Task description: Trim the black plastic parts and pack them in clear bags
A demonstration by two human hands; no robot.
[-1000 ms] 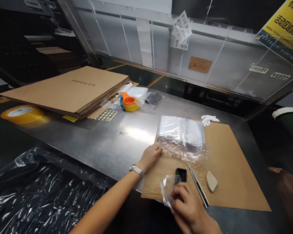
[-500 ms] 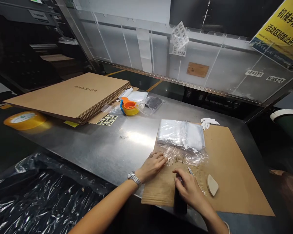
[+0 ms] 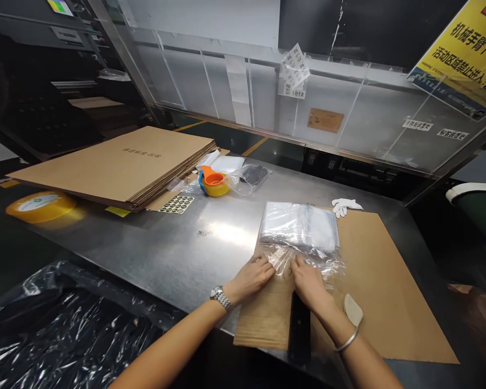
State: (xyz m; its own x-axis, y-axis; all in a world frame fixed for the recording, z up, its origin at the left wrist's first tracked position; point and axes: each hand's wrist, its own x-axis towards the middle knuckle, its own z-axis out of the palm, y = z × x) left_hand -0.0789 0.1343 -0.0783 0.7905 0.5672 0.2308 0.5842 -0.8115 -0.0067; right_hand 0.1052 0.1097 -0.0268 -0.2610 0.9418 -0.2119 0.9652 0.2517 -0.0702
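Note:
On the brown cardboard sheet (image 3: pixel 389 292) lies a clear plastic bag (image 3: pixel 283 224) with a stack of clear film inside. My left hand (image 3: pixel 256 276) has its fingers closed on the bag's loose near edge, at the left. Just right of it, my right hand (image 3: pixel 309 278) pinches the same edge. The fingertips of both hands are a short way apart. A black long object (image 3: pixel 299 327) lies below my right hand, over the cardboard's front edge. Beside my right wrist is a beige rounded piece (image 3: pixel 353 309).
Flat cardboard boxes (image 3: pixel 133 156) are stacked at the back left, near a yellow tape roll (image 3: pixel 40 206). An orange and yellow tape dispenser (image 3: pixel 214 183), a sticker sheet (image 3: pixel 177 204) and a white glove (image 3: pixel 345 206) lie on the metal table (image 3: pixel 166 248).
My right hand has moved up and left from the black object to the bag's edge and closed there. My left hand has barely moved.

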